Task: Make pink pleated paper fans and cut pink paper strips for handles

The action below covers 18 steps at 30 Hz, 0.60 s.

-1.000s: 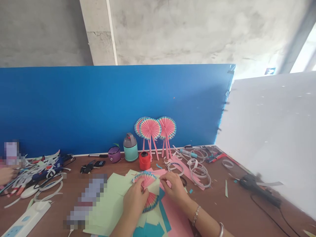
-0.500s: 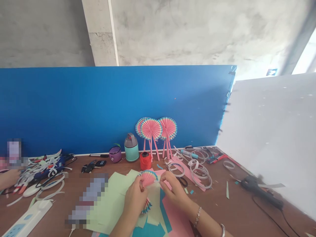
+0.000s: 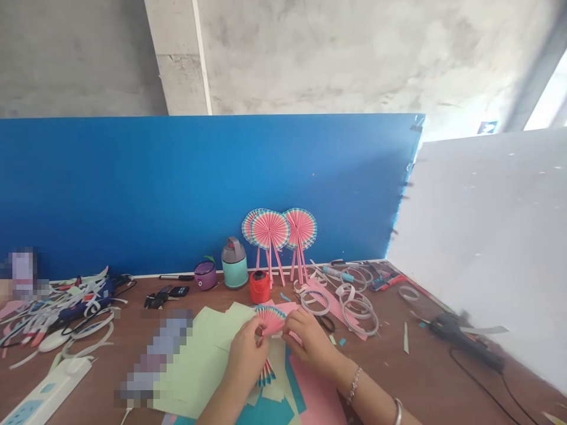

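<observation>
A pleated paper fan (image 3: 271, 317), pink with blue and cream edges, is partly spread between my hands. My left hand (image 3: 248, 352) is closed on its left side, thumb and fingers pinching the folds. My right hand (image 3: 312, 340) pinches the fan's right side with its fingertips. Below the left fingers a second stretch of striped folds (image 3: 266, 374) hangs out. Underneath lie sheets of pale green paper (image 3: 199, 360), blue paper (image 3: 261, 412) and pink paper (image 3: 316, 383). My fingers hide the middle of the fan.
Finished round fans (image 3: 270, 230) lean on the blue partition (image 3: 133, 195). Before it stand a red container (image 3: 260, 287), a teal jar (image 3: 235, 271) and a purple pot (image 3: 205, 276). Tape rings (image 3: 361, 313) and a glue gun (image 3: 465, 341) lie right, a power strip (image 3: 48, 389) left.
My right hand has come in closer to the left and now grips the fan's right side, where a pale strip showed before. The fan's top spreads wider. The view has shifted slightly.
</observation>
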Motion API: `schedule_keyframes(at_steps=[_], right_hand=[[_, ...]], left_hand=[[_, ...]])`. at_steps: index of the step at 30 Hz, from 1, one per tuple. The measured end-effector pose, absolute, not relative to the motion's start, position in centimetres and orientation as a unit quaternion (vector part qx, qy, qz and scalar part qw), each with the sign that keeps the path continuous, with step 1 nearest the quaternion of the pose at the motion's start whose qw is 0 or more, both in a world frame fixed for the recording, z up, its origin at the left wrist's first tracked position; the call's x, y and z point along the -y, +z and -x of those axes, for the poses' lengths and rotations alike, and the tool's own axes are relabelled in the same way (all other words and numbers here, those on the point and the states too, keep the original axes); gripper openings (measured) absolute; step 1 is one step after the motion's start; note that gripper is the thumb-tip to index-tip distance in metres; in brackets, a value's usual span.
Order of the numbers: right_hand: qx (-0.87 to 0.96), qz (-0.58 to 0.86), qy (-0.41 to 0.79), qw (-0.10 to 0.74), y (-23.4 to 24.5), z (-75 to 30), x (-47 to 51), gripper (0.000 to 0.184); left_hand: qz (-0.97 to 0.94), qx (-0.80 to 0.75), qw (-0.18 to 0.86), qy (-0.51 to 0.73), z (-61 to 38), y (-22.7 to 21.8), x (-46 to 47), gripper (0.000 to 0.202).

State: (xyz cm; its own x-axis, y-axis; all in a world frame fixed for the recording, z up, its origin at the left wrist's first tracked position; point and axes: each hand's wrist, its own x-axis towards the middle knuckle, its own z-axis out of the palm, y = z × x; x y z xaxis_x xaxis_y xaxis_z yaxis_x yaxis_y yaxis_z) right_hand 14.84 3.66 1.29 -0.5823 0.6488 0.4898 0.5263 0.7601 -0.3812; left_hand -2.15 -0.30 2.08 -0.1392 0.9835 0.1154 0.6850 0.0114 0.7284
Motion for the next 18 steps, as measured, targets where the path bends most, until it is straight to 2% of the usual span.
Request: schedule_keyframes(at_steps=[11, 18], right_hand=[[0.891, 0.331, 0.064, 0.303, 0.5, -14.9, -4.2, 0.015], [0.886, 0.348, 0.06, 0.3, 0.9, -14.8, -3.9, 0.012]], left_hand=[[-0.611, -0.656, 0.271, 0.349, 2.0, 1.9, 0.3, 0.022], [-0.623, -0.645, 0.262, 0.357, 2.2, 1.0, -0.2, 0.013]])
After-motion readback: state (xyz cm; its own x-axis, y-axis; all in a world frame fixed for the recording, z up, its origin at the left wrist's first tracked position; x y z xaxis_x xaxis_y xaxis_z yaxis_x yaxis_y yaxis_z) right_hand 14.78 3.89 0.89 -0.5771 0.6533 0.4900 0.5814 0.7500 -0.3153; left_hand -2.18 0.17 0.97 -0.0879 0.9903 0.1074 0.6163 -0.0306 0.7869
